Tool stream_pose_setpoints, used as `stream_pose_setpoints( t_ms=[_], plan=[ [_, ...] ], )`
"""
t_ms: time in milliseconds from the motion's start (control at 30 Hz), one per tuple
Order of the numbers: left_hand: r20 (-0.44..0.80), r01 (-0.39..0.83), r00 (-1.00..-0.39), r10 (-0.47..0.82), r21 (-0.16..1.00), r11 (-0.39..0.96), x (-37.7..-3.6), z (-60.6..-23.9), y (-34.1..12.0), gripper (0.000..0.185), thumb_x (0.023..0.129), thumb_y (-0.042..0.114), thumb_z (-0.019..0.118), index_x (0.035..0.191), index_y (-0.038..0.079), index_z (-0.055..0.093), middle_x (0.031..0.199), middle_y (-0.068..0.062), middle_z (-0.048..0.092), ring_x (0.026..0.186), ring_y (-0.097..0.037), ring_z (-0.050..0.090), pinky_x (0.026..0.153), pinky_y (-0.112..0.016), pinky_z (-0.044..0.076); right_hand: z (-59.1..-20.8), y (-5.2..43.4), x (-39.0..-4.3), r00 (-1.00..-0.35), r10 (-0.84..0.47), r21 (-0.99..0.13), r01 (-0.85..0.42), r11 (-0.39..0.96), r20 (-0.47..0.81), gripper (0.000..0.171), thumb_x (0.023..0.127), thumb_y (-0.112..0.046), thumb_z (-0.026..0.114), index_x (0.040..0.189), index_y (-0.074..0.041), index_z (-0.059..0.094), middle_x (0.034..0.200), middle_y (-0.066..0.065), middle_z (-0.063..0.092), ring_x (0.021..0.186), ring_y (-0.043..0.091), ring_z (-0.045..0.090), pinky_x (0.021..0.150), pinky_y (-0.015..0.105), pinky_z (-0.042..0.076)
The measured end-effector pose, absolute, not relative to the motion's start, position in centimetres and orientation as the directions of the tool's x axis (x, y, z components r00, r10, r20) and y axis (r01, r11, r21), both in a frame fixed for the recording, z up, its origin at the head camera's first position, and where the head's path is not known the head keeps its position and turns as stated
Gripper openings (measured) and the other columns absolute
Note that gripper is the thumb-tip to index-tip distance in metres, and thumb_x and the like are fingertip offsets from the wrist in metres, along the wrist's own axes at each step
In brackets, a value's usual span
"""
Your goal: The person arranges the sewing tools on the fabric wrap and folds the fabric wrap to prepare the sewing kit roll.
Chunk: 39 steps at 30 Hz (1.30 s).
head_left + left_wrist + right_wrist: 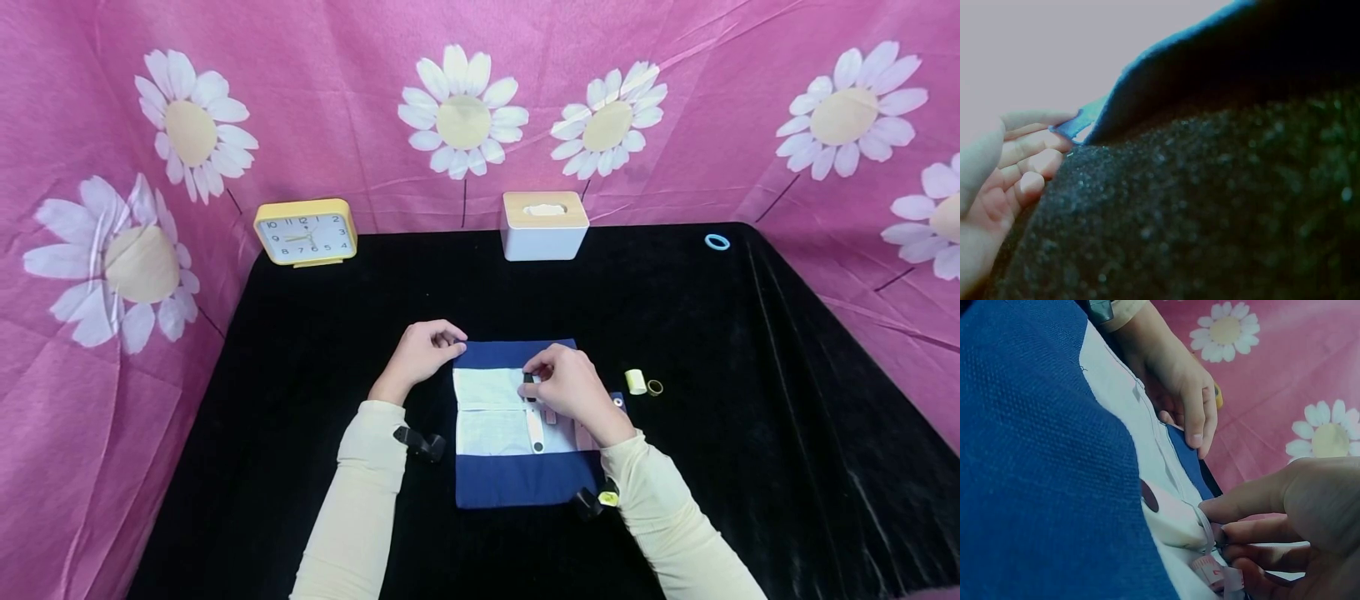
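Centrally, on the black velvet tablecloth, lay a blue-and-white fabric pouch, spread flat. The left hand pinched its upper-left corner, at about ten o'clock of the cloth; the left wrist view showed the blue edge caught between curled fingers. The right hand sat over the white middle panel, thumb and forefinger closed on a small dark piece near the top of a white strap. From the right wrist view a strip of measuring tape seemed tucked under those fingertips, though I could not tell whether it was held.

At three o'clock of the pouch lay a small yellow roll and a ring, just beside each other. A yellow clock stood at eleven o'clock, a white tissue box at twelve, a blue ring at one.

As a judgement, the risks looked slight: a tug by the right hand could drag the pouch askew if the left pinch slipped, and the small dark piece could slip from so fine a grip.
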<state>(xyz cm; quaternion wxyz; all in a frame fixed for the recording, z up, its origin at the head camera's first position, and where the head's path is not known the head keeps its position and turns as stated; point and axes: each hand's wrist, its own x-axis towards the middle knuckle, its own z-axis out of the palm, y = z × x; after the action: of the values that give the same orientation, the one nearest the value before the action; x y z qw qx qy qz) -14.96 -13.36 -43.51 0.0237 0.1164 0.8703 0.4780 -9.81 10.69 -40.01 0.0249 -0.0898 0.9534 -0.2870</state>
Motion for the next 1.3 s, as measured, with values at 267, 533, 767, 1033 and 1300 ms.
stream_pose_setpoints(
  t_ms=[267, 533, 767, 1033, 1300],
  plan=[
    [0.078, 0.188, -0.971, 0.227, 0.836, 0.516, -15.1, -43.6, -13.4, 0.010, 0.085, 0.017, 0.070, 0.094, 0.014, 0.072, 0.080, -0.002, 0.062, 0.071, -0.016, 0.054, 0.066, -0.028, 0.044, -39.9, 10.7, -9.6, -0.984, -0.178, -0.567, -0.139, 0.812, -0.013, 0.017, 0.069, -0.023, 0.082, 0.082, -0.013, 0.074, 0.086, 0.000, 0.062, 0.075, 0.015, 0.053, 0.065, 0.028, 0.041],
    [0.071, 0.180, -0.972, 0.222, 0.835, 0.520, -15.1, -43.8, -13.4, 0.009, 0.085, 0.018, 0.070, 0.094, 0.015, 0.072, 0.080, -0.002, 0.061, 0.072, -0.017, 0.053, 0.066, -0.029, 0.044, -40.1, 10.9, -9.4, -0.981, -0.193, -0.577, -0.137, 0.805, -0.036, 0.016, 0.070, -0.021, 0.081, 0.082, -0.013, 0.073, 0.093, -0.001, 0.064, 0.081, 0.017, 0.055, 0.070, 0.030, 0.043],
    [0.073, 0.182, -0.972, 0.224, 0.836, 0.517, -15.0, -43.8, -13.4, 0.009, 0.085, 0.018, 0.070, 0.094, 0.015, 0.072, 0.080, -0.002, 0.061, 0.072, -0.017, 0.053, 0.067, -0.029, 0.044, -40.2, 11.1, -9.3, -0.973, -0.231, -0.578, -0.181, 0.796, -0.014, 0.014, 0.071, -0.021, 0.081, 0.081, -0.013, 0.074, 0.093, -0.002, 0.065, 0.083, 0.015, 0.055, 0.072, 0.030, 0.043],
    [0.076, 0.186, -0.971, 0.226, 0.834, 0.520, -15.0, -43.7, -13.3, 0.010, 0.085, 0.018, 0.070, 0.094, 0.015, 0.071, 0.080, -0.002, 0.062, 0.072, -0.017, 0.053, 0.067, -0.029, 0.044, -40.3, 11.3, -9.3, -0.972, -0.234, -0.581, -0.195, 0.790, 0.008, 0.014, 0.072, -0.022, 0.080, 0.081, -0.013, 0.075, 0.093, -0.002, 0.065, 0.083, 0.015, 0.056, 0.071, 0.029, 0.043],
    [0.069, 0.180, -0.972, 0.224, 0.833, 0.523, -14.9, -43.6, -13.3, 0.010, 0.085, 0.018, 0.070, 0.095, 0.014, 0.072, 0.080, -0.002, 0.062, 0.071, -0.016, 0.053, 0.067, -0.028, 0.044, -39.8, 12.2, -9.2, -0.981, -0.147, -0.630, -0.192, 0.752, 0.124, 0.015, 0.076, -0.023, 0.077, 0.087, -0.011, 0.075, 0.095, 0.003, 0.067, 0.080, 0.015, 0.060, 0.073, 0.031, 0.049]
  ],
)
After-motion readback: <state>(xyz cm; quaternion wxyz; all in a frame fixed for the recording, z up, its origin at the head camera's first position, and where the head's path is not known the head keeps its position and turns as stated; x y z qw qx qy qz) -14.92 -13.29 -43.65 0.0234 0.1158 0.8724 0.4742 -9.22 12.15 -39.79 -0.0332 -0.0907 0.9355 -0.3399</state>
